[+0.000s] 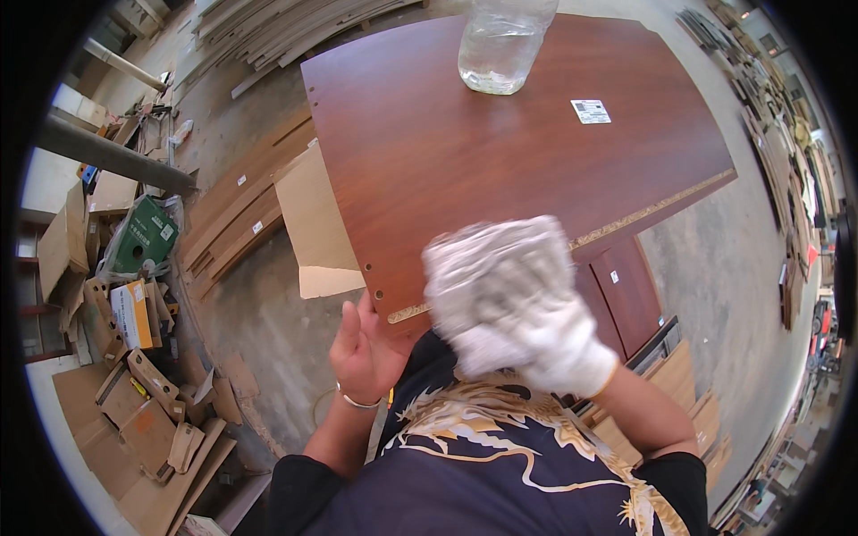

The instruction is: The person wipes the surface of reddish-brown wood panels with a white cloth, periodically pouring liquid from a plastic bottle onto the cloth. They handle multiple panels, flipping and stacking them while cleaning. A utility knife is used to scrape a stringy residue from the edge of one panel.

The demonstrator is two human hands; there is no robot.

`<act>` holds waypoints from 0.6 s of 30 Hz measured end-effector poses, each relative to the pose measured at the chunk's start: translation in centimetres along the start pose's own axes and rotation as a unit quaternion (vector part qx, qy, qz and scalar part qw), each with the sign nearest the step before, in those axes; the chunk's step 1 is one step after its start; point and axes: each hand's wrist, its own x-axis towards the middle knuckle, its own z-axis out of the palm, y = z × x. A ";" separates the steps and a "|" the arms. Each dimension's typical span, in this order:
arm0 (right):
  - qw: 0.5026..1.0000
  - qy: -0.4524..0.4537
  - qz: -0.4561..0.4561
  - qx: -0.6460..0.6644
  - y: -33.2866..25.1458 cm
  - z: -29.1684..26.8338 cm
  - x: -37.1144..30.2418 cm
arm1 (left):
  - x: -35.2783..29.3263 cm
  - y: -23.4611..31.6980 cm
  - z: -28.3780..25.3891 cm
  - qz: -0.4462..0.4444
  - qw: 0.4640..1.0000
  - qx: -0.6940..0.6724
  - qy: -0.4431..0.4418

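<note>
A large reddish-brown wood panel [500, 161] lies in front of me, its raw chipboard edge facing me. At its near left corner is my bare left hand [368, 350], a bracelet on the wrist. The thumb points up outside the edge, and the fingers hold the corner, partly hidden by it. My right hand [545, 335], in a white work glove, is closed on a folded white cloth [496, 250] over the panel's near edge. Motion blurs the cloth, and whether it touches the panel I cannot tell. A clear plastic bottle [502, 54] of liquid stands on the far side.
A white label [591, 112] is stuck on the panel. Brown cardboard [313, 219] and long boards [246, 201] lie to the left. Beyond them are a grey pole [116, 156], a green box [143, 237] and piled cartons [147, 433]. Stacked planks [268, 31] lie at the back.
</note>
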 end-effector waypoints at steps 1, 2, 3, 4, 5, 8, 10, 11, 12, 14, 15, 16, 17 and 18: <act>0.999 0.022 -0.034 0.025 -2.4 2.3 1.7 | 0.3 -0.4 0.3 -0.003 0.999 0.032 0.030; 0.995 0.045 -0.068 0.054 -4.3 4.0 2.9 | -0.2 -0.3 -0.9 0.004 0.999 -0.020 0.038; 0.993 0.035 -0.087 0.071 -4.9 4.6 4.1 | -0.6 0.2 -1.2 0.010 0.999 -0.033 -0.014; 0.990 0.025 -0.106 0.088 -4.9 4.7 4.7 | -0.8 0.5 -1.4 0.015 0.997 -0.045 -0.067; 0.990 0.033 -0.104 0.087 -3.5 4.1 3.5 | -0.5 0.4 -1.6 -0.013 0.992 -0.124 0.011; 1.000 -0.012 0.022 -0.015 1.1 -0.9 0.3 | -0.7 0.5 -0.2 -0.015 0.997 -0.071 -0.014; 1.000 0.000 0.026 -0.010 0.5 -0.5 0.2 | -0.5 0.2 0.2 -0.020 0.997 -0.075 -0.019; 1.000 0.006 0.027 -0.006 -0.1 -0.1 0.3 | -0.5 0.0 0.2 -0.016 0.994 -0.105 -0.017; 1.000 0.012 0.012 0.023 -1.7 1.2 1.5 | -0.1 -0.3 0.3 -0.016 0.991 -0.134 -0.022; 0.995 0.049 -0.033 0.075 -4.1 3.6 3.5 | 0.0 -0.1 0.0 0.003 0.988 -0.157 -0.003; 0.996 0.059 -0.045 0.054 -4.3 3.8 3.7 | -0.1 0.1 0.1 -0.002 0.989 -0.146 -0.010; 0.997 0.042 -0.040 0.044 -3.8 3.4 3.6 | -0.3 0.3 -0.1 -0.003 0.990 -0.137 -0.015; 0.999 0.024 -0.034 0.033 -2.5 2.3 2.9 | -0.4 0.4 0.1 -0.013 0.995 -0.096 0.015; 0.999 0.004 -0.025 0.026 -1.5 1.1 2.1 | -0.6 0.4 0.3 -0.025 0.997 -0.056 0.049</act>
